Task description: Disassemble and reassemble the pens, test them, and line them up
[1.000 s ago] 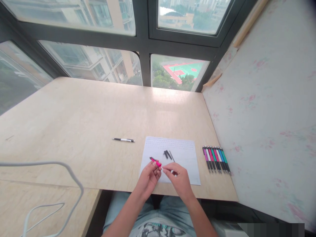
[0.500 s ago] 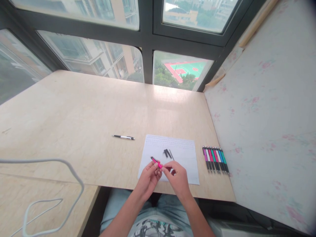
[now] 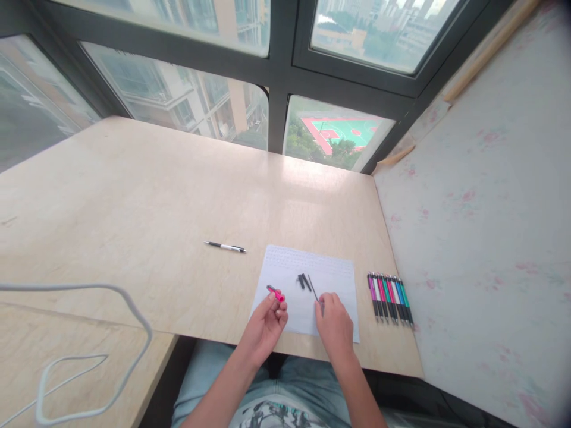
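My left hand (image 3: 266, 327) holds a pink pen barrel (image 3: 277, 295) between thumb and fingers, tilted above the sheet of paper (image 3: 281, 270). Over the right part of that sheet, my right hand (image 3: 335, 326) has its thumb and fingers closed on the lower end of a thin dark pen refill (image 3: 313, 286). The refill's other end points away from me, and its gripped tip is hidden. Small black pen parts (image 3: 305, 282) lie on the paper just left of the refill.
Several coloured pens (image 3: 389, 298) lie side by side near the right wall. A white and black pen (image 3: 225, 246) rests left of the paper on the wooden desk (image 3: 178, 202). A pale cable (image 3: 120, 291) loops at the left, and windows stand behind.
My right hand has left the pink barrel, moved right and closed on the refill on the paper. My left hand has kept the barrel. The view has tilted slightly.
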